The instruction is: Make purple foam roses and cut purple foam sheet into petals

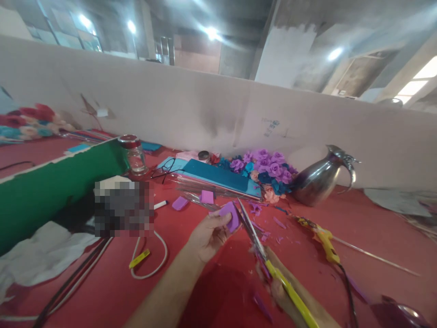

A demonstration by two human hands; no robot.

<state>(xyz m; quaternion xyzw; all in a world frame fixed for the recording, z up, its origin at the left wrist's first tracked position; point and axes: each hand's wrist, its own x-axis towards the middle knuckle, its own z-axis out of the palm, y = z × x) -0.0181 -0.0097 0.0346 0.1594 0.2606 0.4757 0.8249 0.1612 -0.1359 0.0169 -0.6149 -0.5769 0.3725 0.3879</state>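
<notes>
My left hand pinches a small purple foam piece over the red table. My right hand grips yellow-handled scissors, their blades open and reaching up to the purple piece's right edge. The right hand is blurred by motion. Small purple scraps lie on the table just beyond the blades.
A yellow glue gun lies to the right, a steel jug behind it. Purple and blue foam flowers, blue foam sheets, a glass jar, a green roll and a white cable lie around.
</notes>
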